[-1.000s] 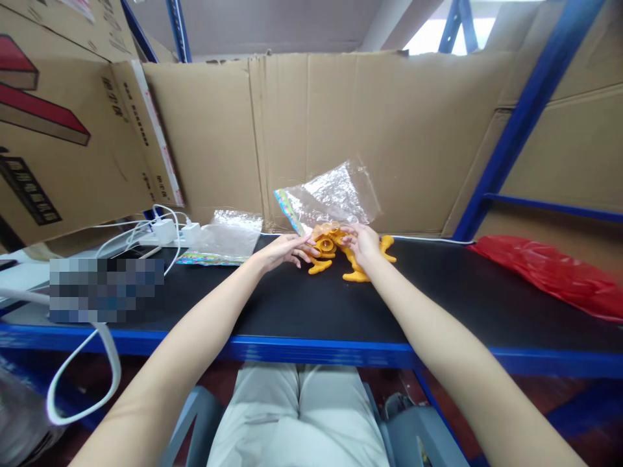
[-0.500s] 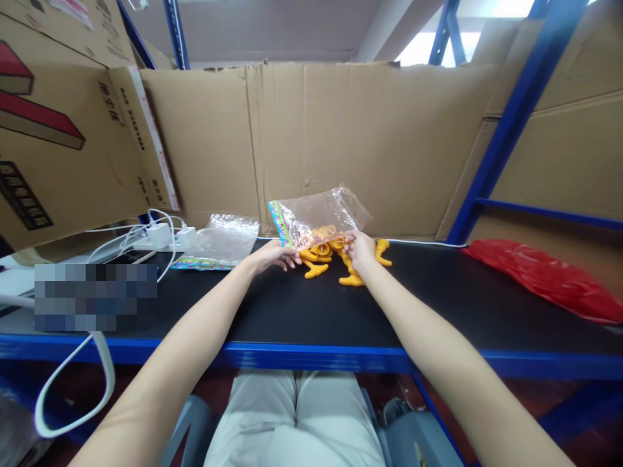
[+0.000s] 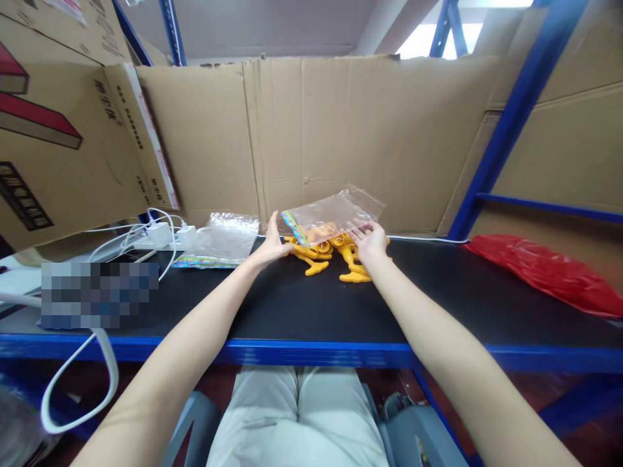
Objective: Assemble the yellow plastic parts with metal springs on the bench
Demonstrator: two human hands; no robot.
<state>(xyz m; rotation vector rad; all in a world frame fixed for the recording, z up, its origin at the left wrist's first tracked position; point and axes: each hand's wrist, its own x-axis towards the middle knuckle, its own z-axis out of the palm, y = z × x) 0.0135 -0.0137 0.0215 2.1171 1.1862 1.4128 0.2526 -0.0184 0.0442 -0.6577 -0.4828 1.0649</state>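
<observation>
A clear plastic bag [image 3: 324, 211] with a colourful strip along its left edge lies tilted over a pile of orange-yellow plastic pieces [image 3: 317, 267], some with rounded, branching ends. At the left of the pile is my left hand [image 3: 274, 246], open, its thumb apart from the raised fingers and nothing in its grasp. My right hand [image 3: 370, 241] is open too, palm partly up, fingers stretched against or just beside the bag's lower right edge. Part of the pile is hidden behind the bag and my right hand.
Another clear bag [image 3: 224, 237] lies flat to the left, near white chargers and cables [image 3: 159, 235]. A red plastic bag [image 3: 545, 275] rests at the right. Cardboard [image 3: 341, 123] walls the back of the black tabletop [image 3: 311, 311]; a blue rail [image 3: 311, 352] edges its front.
My left hand has let go of the bag's strip edge and moved up and left, fingers spread. My right hand has opened and risen slightly. The bag has shifted a little right.
</observation>
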